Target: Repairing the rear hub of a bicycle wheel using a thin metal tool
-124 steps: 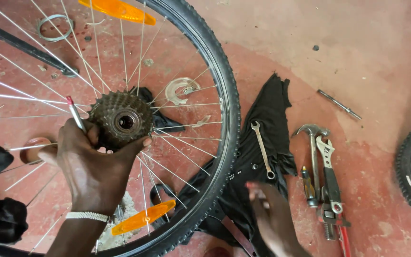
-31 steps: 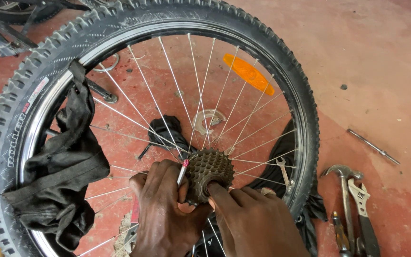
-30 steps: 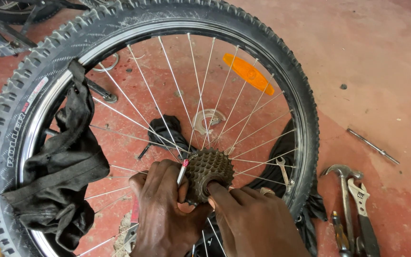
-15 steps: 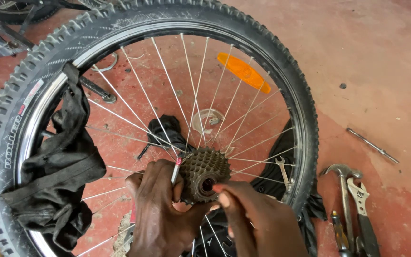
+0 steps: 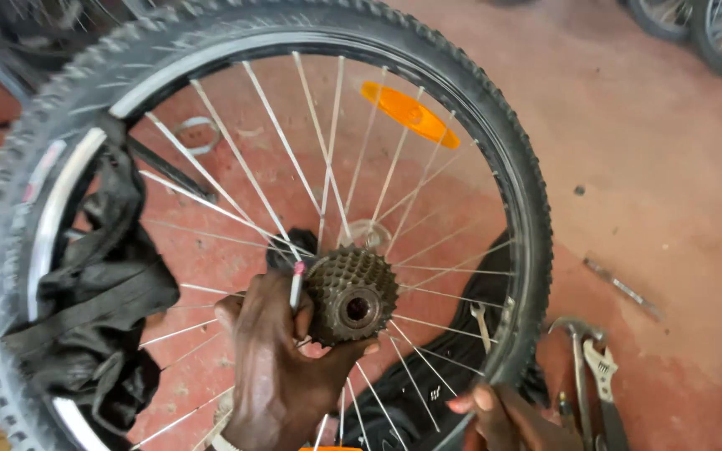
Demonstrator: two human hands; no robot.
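Dark, greasy steel, the stacked toothed sprocket cluster (image 5: 351, 296) sits at the hub of the spoked bicycle wheel with knobby black tyre (image 5: 495, 159), low centre. The left hand (image 5: 282, 367) has its grip closed around the cluster, a thin red-tipped tool (image 5: 296, 284) between its fingers. The right hand (image 5: 507, 418) closes on the near rim.

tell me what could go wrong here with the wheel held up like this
The left hand grips the toothed sprocket cluster, so a slip might cut fingers. The loose inner tube drapes over the rim and could snag the spokes. The right hand steadies only the tyre edge; the wheel could tip onto the hammer.
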